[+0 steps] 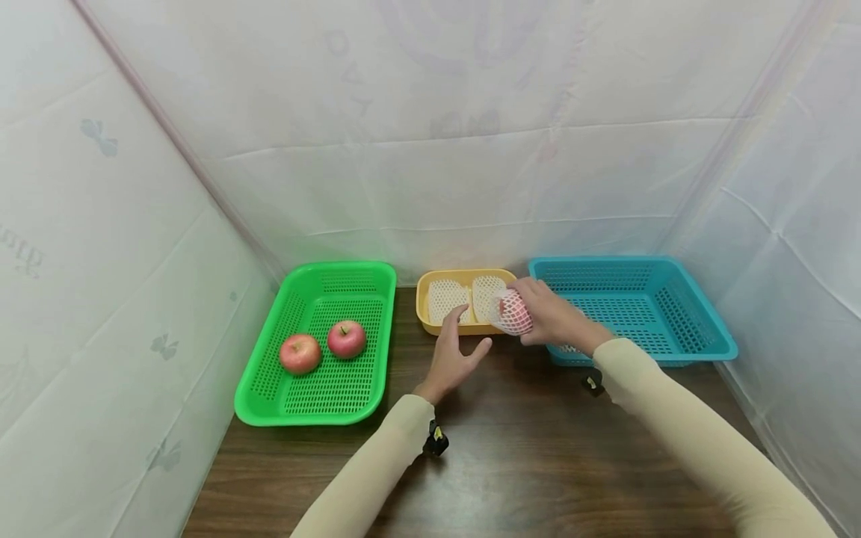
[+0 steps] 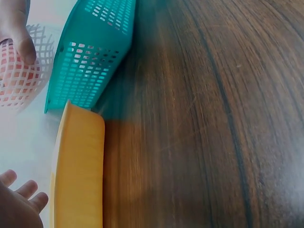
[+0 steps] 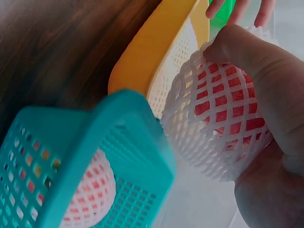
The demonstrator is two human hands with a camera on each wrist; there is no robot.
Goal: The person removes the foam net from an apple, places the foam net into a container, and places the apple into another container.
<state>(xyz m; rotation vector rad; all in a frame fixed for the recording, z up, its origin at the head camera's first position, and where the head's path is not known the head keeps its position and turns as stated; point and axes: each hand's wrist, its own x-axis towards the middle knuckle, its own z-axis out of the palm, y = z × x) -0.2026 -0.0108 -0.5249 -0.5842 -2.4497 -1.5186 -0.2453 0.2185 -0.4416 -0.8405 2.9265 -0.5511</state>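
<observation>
My right hand (image 1: 548,315) grips a red apple (image 1: 516,311) sleeved in a white foam net (image 3: 183,137), thumb and fingers curled round it. It is held up between the yellow tray (image 1: 430,326) and the blue basket (image 1: 723,344). My left hand (image 1: 452,362) is apart from the apple, in front of the yellow tray, its fingers spread and holding nothing. Inside that tray lie flat white foam nets (image 1: 447,299). Another netted apple (image 3: 95,197) sits in the blue basket in the right wrist view, mostly hidden by my arm in the head view.
On the left stands a green basket (image 1: 245,400) with two bare red apples, one (image 1: 300,353) left of the other (image 1: 347,339). All the containers rest on a dark wooden table (image 1: 511,463). White sheeting (image 1: 457,187) encloses the back and sides.
</observation>
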